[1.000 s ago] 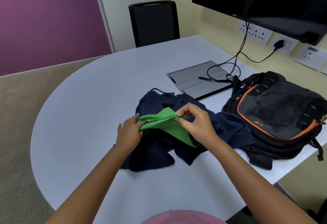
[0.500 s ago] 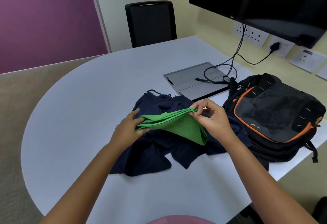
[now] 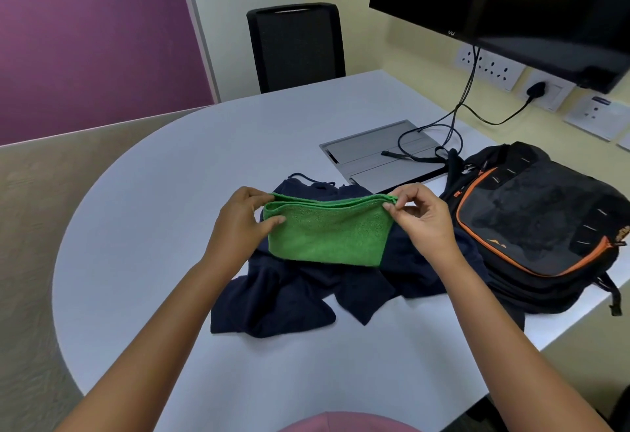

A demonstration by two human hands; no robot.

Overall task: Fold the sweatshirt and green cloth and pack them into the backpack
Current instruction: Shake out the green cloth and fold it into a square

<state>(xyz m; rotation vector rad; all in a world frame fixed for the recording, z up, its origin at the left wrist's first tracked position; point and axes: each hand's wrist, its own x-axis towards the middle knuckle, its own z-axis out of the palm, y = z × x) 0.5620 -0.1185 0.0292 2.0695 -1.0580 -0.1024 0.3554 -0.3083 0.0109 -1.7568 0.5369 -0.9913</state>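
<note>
At the left of the frame's centre, the left hand [image 3: 238,223] pinches the left end of the green cloth [image 3: 327,235], thumb on the front face and fingers curled behind the stacked upper edges. Across the middle of the frame the cloth hangs as a flat, already doubled rectangle, held up above the sweatshirt [image 3: 306,292], which lies crumpled and unfolded on the white table [image 3: 153,227] below it. Right of centre, the right hand [image 3: 422,220] pinches the opposite upper corner between thumb and forefinger, the other fingers loosely curled. Further right, the backpack [image 3: 538,227] lies flat on the table, touching the sweatshirt's edge, and its orange-trimmed zip looks closed, though the main opening cannot be made out. The cloth looks light, soft and limp, a terry-like weave that should not slip between fingertips; it will sag wherever unsupported, so holding both top corners, as now, seems the right grip for another fold. The sweatshirt is likely heavier and floppy, best taken at shoulders or hem and spread flat first. Neither item is packed yet.
</note>
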